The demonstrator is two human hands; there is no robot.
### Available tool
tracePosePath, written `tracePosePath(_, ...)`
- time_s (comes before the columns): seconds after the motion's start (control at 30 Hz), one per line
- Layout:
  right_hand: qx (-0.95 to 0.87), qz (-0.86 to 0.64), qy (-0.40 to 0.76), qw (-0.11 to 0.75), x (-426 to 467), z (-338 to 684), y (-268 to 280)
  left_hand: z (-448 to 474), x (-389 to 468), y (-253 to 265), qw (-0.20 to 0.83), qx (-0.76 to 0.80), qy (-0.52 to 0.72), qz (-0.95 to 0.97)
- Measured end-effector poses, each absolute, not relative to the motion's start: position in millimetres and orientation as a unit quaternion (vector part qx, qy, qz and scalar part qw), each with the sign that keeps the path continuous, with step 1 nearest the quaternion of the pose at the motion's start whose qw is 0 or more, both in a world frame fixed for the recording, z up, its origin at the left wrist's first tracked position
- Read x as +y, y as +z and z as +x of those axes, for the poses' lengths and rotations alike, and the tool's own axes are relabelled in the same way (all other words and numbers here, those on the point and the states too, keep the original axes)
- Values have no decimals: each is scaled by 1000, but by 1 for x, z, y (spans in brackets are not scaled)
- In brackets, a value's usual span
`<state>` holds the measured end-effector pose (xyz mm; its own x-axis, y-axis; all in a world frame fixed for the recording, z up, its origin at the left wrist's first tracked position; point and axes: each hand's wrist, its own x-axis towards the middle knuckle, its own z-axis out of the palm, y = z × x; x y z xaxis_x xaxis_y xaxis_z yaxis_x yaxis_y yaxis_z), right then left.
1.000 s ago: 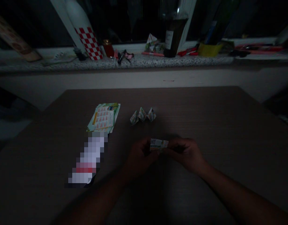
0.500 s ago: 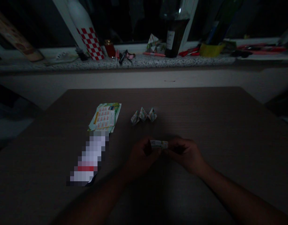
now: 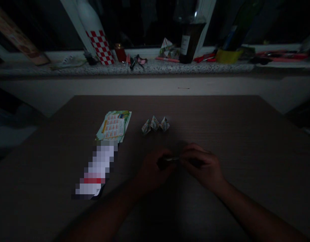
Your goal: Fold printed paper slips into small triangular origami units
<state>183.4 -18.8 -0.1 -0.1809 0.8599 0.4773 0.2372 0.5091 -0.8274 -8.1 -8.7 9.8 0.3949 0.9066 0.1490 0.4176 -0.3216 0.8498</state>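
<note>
The left hand [image 3: 156, 171] grips the left end of a small folded paper [image 3: 172, 159], fingers and thumb pinched narrow around it. The right hand [image 3: 205, 166] has its thumb and fingertips drawn close together on the paper's right end. The paper shows edge-on as a thin pale line between the 2 hands, above the near middle of the table [image 3: 245, 127].

Just beyond the hands, 3 folded paper shapes [image 3: 155, 124] stand close together in a row. To their left lies a stack of printed papers [image 3: 113, 126], with a blurred-out object [image 3: 96, 169] on its near side.

Along the far windowsill [image 3: 144, 70] stand a checkered bottle [image 3: 100, 43] at left and a dark bottle [image 3: 186, 45] right of it.
</note>
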Motion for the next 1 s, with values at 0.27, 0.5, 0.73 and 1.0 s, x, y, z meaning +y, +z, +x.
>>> tracePosePath(0.27,-740,-381,260,490,-20,185,1,-13,-7,14,268,353,383,810)
tracePosePath(0.5,-740,-386,266,481,-19,185,0,-15,-6,20,303,394,314,809)
tracePosePath(0.73,-724,-403,329,452,-21,187,2,-16,-6,21,386,419,291,769)
tracePosePath(1.0,-659,-446,394,460,-19,183,5,-11,-11,18,445,463,351,682)
